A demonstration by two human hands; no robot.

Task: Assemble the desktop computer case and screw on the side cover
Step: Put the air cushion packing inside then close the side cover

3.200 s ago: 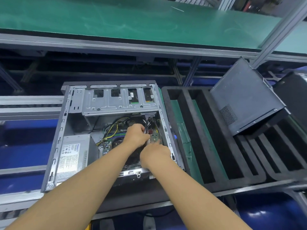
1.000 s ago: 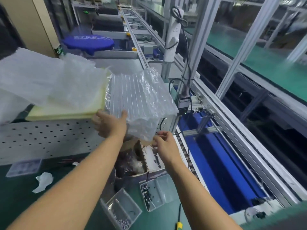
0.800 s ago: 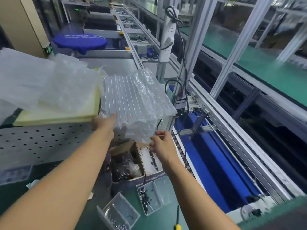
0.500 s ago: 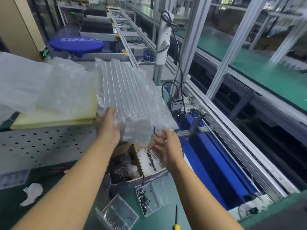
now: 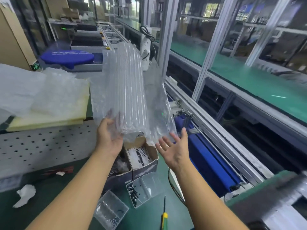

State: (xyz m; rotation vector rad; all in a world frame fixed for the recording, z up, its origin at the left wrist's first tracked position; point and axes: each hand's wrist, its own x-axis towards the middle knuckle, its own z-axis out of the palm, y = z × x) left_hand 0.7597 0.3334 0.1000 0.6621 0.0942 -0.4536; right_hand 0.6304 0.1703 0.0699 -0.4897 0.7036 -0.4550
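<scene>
One grip on the air-cushion sheet [image 5: 126, 97]; computer case out of frame.
My left grip [image 5: 108, 138] pinches the sheet's lower end, and its long axis runs up and away from me. My right grip [image 5: 174, 150], fingers spread and holding nothing, hovers just beside the lower right corner. Screw tray [image 5: 141, 190] and screwdriver [image 5: 164, 213] lie on the counter [image 5: 41, 188] below, nearer my right. Plastic blurs my left fingers.

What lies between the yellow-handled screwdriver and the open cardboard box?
In the head view, a clear two-compartment tray with dark screws in one side lies between the screwdriver and the cardboard box.
</scene>
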